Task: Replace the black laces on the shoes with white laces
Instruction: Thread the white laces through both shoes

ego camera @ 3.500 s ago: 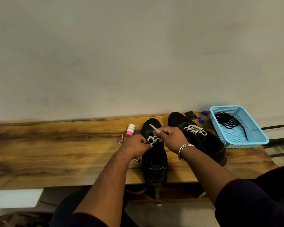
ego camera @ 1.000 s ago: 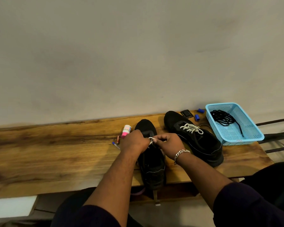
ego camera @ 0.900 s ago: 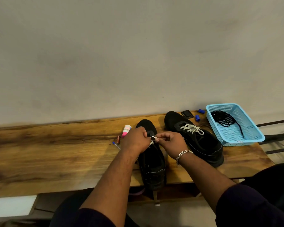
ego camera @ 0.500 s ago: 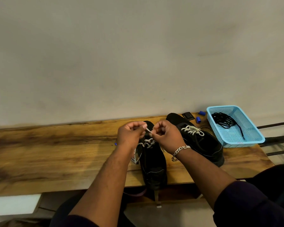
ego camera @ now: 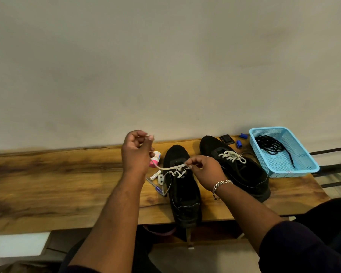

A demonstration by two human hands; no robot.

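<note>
Two black shoes stand on the wooden bench [ego camera: 47, 184]. The near shoe [ego camera: 182, 196] has a white lace [ego camera: 170, 168] partly threaded through its front eyelets. My left hand [ego camera: 135, 152] is raised to the left of that shoe and pinches one end of the white lace, drawn taut. My right hand [ego camera: 204, 171] rests over the shoe's eyelets and pinches the lace there. The far shoe [ego camera: 242, 170] carries a full white lacing [ego camera: 232, 156]. Black laces [ego camera: 272, 146] lie bundled in the blue basket [ego camera: 295, 170].
A pink and white small bottle [ego camera: 156, 157], a pen [ego camera: 156, 187] and small white parts [ego camera: 158, 176] lie left of the near shoe. Blue caps [ego camera: 239, 143] and a small black object [ego camera: 226, 139] sit behind the far shoe. The wall runs along the bench's back.
My left hand has pulled up and to the left, drawing the white lace out through the eyelet. My right hand has lowered onto the eyelets of the near shoe.
</note>
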